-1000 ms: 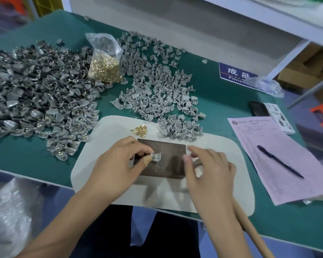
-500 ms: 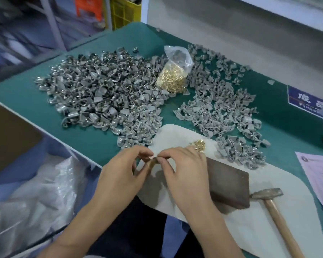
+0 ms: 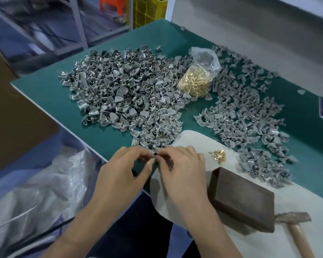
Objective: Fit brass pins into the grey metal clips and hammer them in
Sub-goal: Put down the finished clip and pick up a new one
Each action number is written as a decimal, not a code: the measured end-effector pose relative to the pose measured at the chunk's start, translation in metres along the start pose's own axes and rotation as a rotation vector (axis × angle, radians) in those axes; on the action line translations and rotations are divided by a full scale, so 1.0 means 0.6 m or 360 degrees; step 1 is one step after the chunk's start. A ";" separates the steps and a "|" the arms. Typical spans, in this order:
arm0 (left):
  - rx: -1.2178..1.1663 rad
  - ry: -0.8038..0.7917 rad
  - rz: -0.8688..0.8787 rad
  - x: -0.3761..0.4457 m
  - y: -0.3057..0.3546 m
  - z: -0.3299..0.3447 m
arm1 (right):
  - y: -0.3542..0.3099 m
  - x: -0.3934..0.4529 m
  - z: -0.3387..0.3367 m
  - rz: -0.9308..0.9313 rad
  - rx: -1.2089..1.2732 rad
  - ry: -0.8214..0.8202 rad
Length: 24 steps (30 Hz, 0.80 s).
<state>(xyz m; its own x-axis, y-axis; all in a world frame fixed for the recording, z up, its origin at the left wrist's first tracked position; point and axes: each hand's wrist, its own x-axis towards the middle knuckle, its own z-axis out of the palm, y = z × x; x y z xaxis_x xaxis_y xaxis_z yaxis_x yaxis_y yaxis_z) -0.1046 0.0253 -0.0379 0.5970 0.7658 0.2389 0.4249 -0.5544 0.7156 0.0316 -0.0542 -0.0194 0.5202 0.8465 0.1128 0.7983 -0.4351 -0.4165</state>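
My left hand (image 3: 123,174) and my right hand (image 3: 183,174) meet fingertip to fingertip at the near edge of the big pile of grey metal clips (image 3: 131,97). Together they pinch one small grey clip (image 3: 155,154), mostly hidden by the fingers. A smaller heap of clips (image 3: 250,127) lies to the right. A little cluster of loose brass pins (image 3: 219,156) rests on the white pad (image 3: 194,138). A clear bag of brass pins (image 3: 196,82) stands between the piles. The dark metal block (image 3: 242,200) and the hammer (image 3: 295,229) lie on the pad at right.
The green table (image 3: 93,131) ends close to my left hand, with a clear plastic bag (image 3: 35,192) below its edge. A brown cardboard box (image 3: 11,118) stands at the left. A yellow crate (image 3: 149,10) and shelving stand behind the table.
Both hands left the dark block and moved left to the edge of the big clip pile. My right hand let go of the hammer, which now lies on the pad. The camera swung left.
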 end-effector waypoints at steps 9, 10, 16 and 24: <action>-0.0193 -0.0414 0.0225 0.073 0.075 0.101 | 0.129 -0.072 -0.099 0.0322 0.0091 0.0654; -0.0151 -0.0482 0.0230 0.087 0.082 0.114 | 0.148 -0.083 -0.107 0.0374 0.0107 0.0715; 0.0244 -0.0571 0.0335 0.142 0.112 0.180 | 0.212 -0.127 -0.111 0.0573 0.0398 0.0860; 0.0510 -0.0602 0.0430 0.153 0.133 0.185 | 0.216 -0.128 -0.090 0.0536 0.0404 0.0968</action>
<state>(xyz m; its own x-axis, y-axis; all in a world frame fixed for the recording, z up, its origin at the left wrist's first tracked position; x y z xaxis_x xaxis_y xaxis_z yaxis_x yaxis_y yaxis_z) 0.0598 0.0153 -0.0319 0.8907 0.4453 0.0917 0.3731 -0.8311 0.4123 0.1112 -0.1922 -0.0333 0.8596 0.3285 0.3914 0.5096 -0.4946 -0.7040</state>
